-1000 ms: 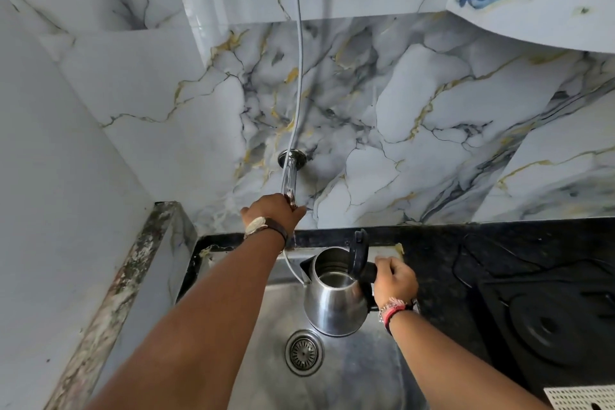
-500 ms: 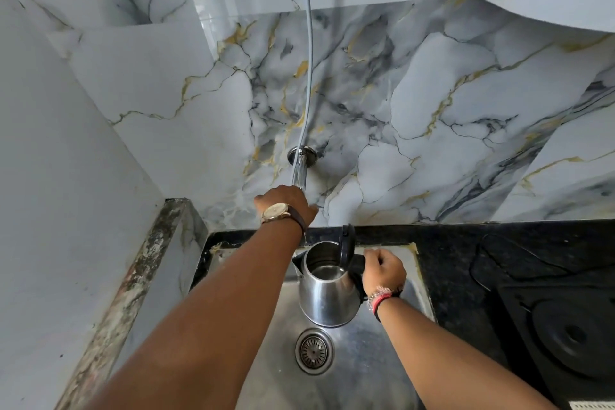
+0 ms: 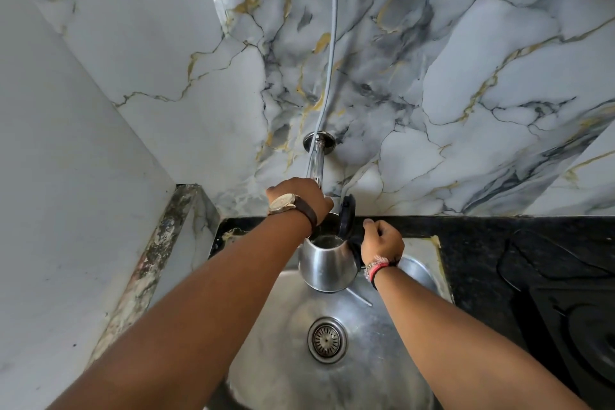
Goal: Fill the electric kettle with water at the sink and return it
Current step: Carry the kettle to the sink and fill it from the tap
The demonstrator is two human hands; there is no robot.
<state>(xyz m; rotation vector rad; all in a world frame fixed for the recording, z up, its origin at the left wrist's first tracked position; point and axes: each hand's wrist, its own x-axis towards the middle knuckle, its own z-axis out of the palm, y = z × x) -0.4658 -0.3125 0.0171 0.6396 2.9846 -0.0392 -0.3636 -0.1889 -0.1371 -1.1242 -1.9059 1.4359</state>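
Over the sink [image 3: 416,271], the right hand [image 3: 382,241] is clamped on the handle of the kettle [image 3: 327,265], lid up. Behind it, the left hand [image 3: 301,198] grips the tap [image 3: 316,161]. This looks like the filling step; next, close the tap and carry the kettle back level.

Both bare forearms extend forward from the lower frame edge, converging over the basin. Left hand [image 3: 301,198]: reaches farthest, near the rear edge, knuckles up, fingers curled downward and hidden from view; a wristwatch [image 3: 289,205] on a brown strap circles the wrist. Right hand [image 3: 382,241]: lower and nearer, closed in a fist around a dark handle [image 3: 356,243]; red-and-white thread bands [image 3: 377,266] encircle the wrist.
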